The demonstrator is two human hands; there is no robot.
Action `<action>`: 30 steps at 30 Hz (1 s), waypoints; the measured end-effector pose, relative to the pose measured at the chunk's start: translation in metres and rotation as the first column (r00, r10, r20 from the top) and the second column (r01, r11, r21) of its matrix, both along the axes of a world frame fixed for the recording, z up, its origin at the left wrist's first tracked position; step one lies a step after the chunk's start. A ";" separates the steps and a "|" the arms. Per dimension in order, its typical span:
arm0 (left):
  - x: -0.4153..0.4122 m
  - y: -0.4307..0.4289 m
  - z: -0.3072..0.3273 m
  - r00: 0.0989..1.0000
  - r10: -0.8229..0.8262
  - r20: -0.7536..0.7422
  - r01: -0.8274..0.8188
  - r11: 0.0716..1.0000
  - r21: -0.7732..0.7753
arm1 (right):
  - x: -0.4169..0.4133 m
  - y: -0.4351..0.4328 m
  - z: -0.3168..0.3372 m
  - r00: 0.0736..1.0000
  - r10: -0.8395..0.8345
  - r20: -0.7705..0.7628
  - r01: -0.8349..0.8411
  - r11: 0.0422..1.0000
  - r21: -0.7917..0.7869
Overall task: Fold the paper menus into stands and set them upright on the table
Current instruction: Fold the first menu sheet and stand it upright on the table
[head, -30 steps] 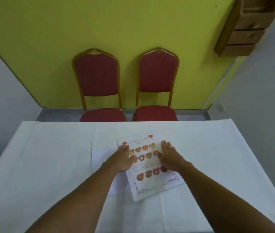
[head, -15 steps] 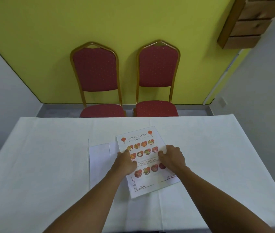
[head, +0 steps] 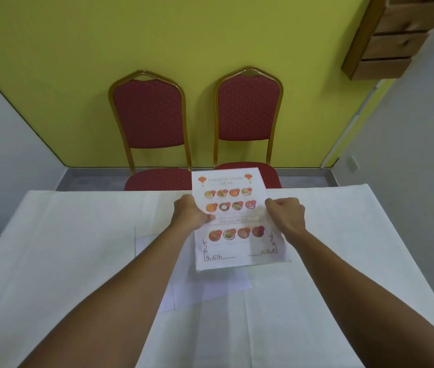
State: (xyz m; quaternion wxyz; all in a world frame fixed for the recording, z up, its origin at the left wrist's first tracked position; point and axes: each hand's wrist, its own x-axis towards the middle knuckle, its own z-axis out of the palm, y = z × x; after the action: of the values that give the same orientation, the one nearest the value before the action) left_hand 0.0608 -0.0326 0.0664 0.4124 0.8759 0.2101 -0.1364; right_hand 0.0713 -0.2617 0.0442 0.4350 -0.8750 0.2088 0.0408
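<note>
While one worktop (head: 77, 261) under a white cloth fills the lower part of the view, two red chairs with gold frames stand side by side beyond its far edge: the left chair (head: 149, 120) and the right chair (head: 249, 110), both against a yellow wall. One wooden shelf unit (head: 393, 38) hangs at the upper right.

On the worktop, near the middle, lie white sheets (head: 210, 288), face down or blank; how many are stacked there cannot be told, though at least two outlines show. One printed menu (head: 233, 208), with rows of dish pictures and a lantern in each top corner, is held above those sheets and clear of the cloth, its top edge reaching past the far edge of the worktop in the view, its bottom edge hanging over the white sheets.

Two hands hold it. The left hand (head: 190, 216) is closed on the menu's left edge, thumb on the printed face. The right hand (head: 287, 216) is closed on the right edge, fingers curled round it.

Half a second ago the menu lay flat on the worktop under both hands; now it is lifted and squared to the view, no longer skewed. A second ago both hands lay open, palms down on it.
</note>
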 end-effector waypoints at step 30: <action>0.085 -0.044 -0.035 0.867 0.141 0.478 -0.027 0.971 -0.237 | 0.078 -0.019 -0.034 0.931 -0.254 0.261 0.130 0.901 0.413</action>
State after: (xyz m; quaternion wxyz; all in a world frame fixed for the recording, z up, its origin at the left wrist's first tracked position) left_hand 0.1456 -0.0768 0.0314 0.5530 0.8200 0.1197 0.0863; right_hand 0.1492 -0.2807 0.0100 0.6290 -0.7413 0.2120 -0.0994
